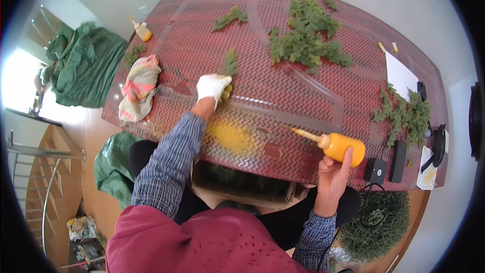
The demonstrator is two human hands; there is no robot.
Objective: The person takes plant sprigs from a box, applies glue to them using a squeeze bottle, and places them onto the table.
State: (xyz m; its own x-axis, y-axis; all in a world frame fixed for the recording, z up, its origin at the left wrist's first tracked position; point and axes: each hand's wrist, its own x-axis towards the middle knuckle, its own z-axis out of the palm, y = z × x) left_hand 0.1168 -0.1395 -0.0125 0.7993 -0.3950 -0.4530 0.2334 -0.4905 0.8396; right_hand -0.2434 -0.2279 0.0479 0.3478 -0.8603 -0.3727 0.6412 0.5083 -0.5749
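Note:
My left hand (pixel 212 89), in a white glove with yellowish fingertips, is closed at the middle of the red patterned table (pixel 202 45). A green leafy sprig (pixel 230 62) shows just beyond its fingers; whether they grip it is hard to tell. My right hand (pixel 333 174), bare, is wrapped round an orange squeeze bottle (pixel 346 149), which lies tilted with its long nozzle pointing left over the table. Between the hands, nearer the front edge, a yellow stain (pixel 230 134) marks the surface.
Green sprigs (pixel 308 35) are piled at the back. At left are a cloth (pixel 139 88) and a second bottle (pixel 143 31). White paper (pixel 400 75), more sprigs (pixel 406 116) and black boxes (pixel 376 170) are at right. An open carton (pixel 242 199) sits below the front edge.

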